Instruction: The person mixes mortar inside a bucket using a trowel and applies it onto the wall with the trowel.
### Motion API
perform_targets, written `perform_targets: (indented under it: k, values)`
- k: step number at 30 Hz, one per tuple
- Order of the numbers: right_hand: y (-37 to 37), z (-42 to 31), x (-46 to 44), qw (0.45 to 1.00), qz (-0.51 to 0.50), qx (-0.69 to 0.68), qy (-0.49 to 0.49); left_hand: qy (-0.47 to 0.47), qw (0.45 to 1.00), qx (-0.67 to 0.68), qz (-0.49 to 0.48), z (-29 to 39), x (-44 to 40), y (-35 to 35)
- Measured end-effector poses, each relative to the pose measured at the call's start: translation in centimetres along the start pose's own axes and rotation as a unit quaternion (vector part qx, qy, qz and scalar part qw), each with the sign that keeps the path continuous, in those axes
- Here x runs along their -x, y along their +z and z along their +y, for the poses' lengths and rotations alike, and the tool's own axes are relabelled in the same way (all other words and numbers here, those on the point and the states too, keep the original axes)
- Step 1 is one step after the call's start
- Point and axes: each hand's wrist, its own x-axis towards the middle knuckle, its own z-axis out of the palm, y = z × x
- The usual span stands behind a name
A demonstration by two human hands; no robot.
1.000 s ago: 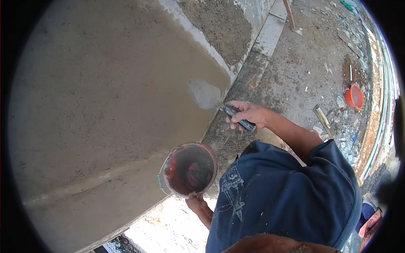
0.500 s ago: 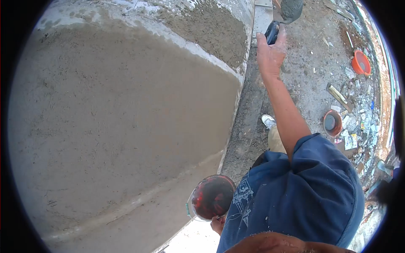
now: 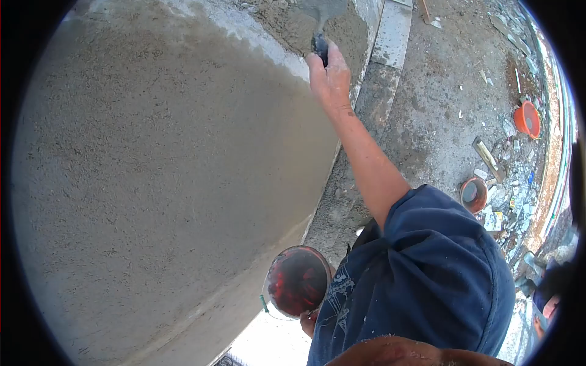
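Trowel (image 3: pixel 320 46) is sitting in the right hand's (image 3: pixel 332 78) closed grip, its blade showing over the rough patch (image 3: pixel 285 29) near the wall's (image 3: pixel 183 165) far end. The left hand (image 3: pixel 307 324) is gripping the bucket (image 3: pixel 299 279) by its edge. Two basins, one orange (image 3: pixel 520 120), one duller (image 3: pixel 481 193), are standing near a board (image 3: pixel 487 156) on the littered floor (image 3: pixel 421 131) (the shirt (image 3: pixel 439 262) is hiding some of it).

Bright daylight, soft shadows. Blown-out white patch (image 3: pixel 274 338) by lower edge of flat grey plastered wall (image 3: pixel 171 152). Fisheye dist. bends long pale strips (image 3: pixel 558 146), far R; frame corners blk; dark R-edge shape (image 3: pixel 558 279) blurry.
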Motion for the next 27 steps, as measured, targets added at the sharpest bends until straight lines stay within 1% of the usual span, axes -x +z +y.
perform_targets:
  k: [1, 2, 3, 5, 6, 7, 8, 10, 11, 12, 13, 14, 15, 16, 17, 18, 19, 21, 23, 24, 25, 26, 27]
  values:
    - [-0.9, 3.8, 0.3, 0.995, 0.027, 0.099, -0.006, -0.009, 0.999, 0.026, -0.033, 0.0, -0.3, 0.4]
    - [-2.6, 4.9, 1.4, 0.984, -0.007, 0.144, 0.107, -0.017, 0.996, 0.049, -0.066, 1.3, 0.7, 1.7]
    - [-4.3, 5.7, 2.9, 0.956, -0.038, 0.188, 0.221, -0.025, 0.992, 0.067, -0.1, 2.9, 1.8, 3.1]
    - [-4.8, 12.4, 6.6, 0.953, -0.059, 0.2, 0.222, -0.061, 0.991, 0.023, -0.121, 3.7, 2.1, 5.4]
    - [-4.9, 12.8, 7.1, 0.965, -0.078, 0.116, 0.221, -0.08, 0.99, -0.041, -0.106, 4.6, 1.3, 6.2]
    - [-4.6, 12.7, 7.5, 0.97, -0.096, 0.029, 0.219, -0.075, 0.991, -0.053, -0.099, 4.7, 1.5, 7.0]
    - [-4.1, 12.6, 7.9, 0.967, -0.113, -0.06, 0.218, -0.071, 0.991, -0.066, -0.092, 4.8, 1.6, 7.7]
    - [-2.0, 12.3, 5.8, 0.938, -0.13, -0.185, 0.262, -0.057, 0.991, -0.084, -0.084, 4.7, 1.4, 8.4]
    - [-0.8, 11.8, 4.5, 0.917, -0.136, -0.247, 0.282, -0.021, 0.99, -0.101, -0.098, 4.3, 0.8, 8.0]
    - [0.3, 11.5, 3.3, 0.879, -0.125, -0.316, 0.334, 0.016, 0.987, -0.117, -0.11, 4.1, 0.3, 7.8]
    - [1.5, 11.1, 2.2, 0.834, -0.116, -0.38, 0.382, 0.077, 0.978, -0.138, -0.136, 2.9, -0.5, 6.9]
    - [2.7, 9.9, 1.5, 0.782, -0.11, -0.441, 0.428, 0.093, 0.975, -0.138, -0.146, 2.2, -0.9, 6.7]
    - [4.0, 8.5, 2.0, 0.826, -0.129, -0.383, 0.392, 0.109, 0.972, -0.137, -0.155, 1.4, -1.2, 6.6]
    - [4.9, 6.2, 3.8, 0.865, -0.145, -0.324, 0.355, 0.083, 0.978, -0.121, -0.149, 1.4, -1.6, 6.8]
    - [4.9, 4.9, 5.8, 0.897, -0.158, -0.262, 0.318, 0.077, 0.978, -0.132, -0.14, 1.3, -1.7, 7.0]
    - [4.1, 4.9, 7.7, 0.914, -0.18, -0.218, 0.29, 0.071, 0.978, -0.143, -0.131, 1.2, -1.7, 7.3]
    - [2.9, 5.4, 9.3, 0.929, -0.2, -0.173, 0.259, 0.064, 0.978, -0.153, -0.123, 1.2, -1.7, 7.7]
    - [-0.1, 8.4, 11.4, 0.912, -0.268, -0.124, 0.283, 0.074, 0.97, -0.182, -0.144, 2.0, -1.6, 8.9]
    - [-2.4, 10.8, 10.2, 0.923, -0.243, -0.084, 0.286, 0.093, 0.965, -0.191, -0.153, 2.4, -2.1, 9.7]
    - [-2.8, 11.7, 9.6, 0.927, -0.231, -0.066, 0.288, 0.151, 0.94, -0.258, -0.163, 2.3, -2.3, 10.0]
    - [-2.3, 12.3, 8.0, 0.917, -0.202, -0.126, 0.321, 0.21, 0.909, -0.321, -0.164, 2.5, -2.3, 10.4]
    - [-1.4, 13.1, 5.4, 0.901, -0.173, -0.185, 0.354, 0.31, 0.825, -0.442, -0.169, 3.6, -0.6, 10.5]
    - [-0.4, 14.0, 2.8, 0.879, -0.143, -0.243, 0.385, 0.4, 0.715, -0.548, -0.167, 4.1, 0.3, 10.7]
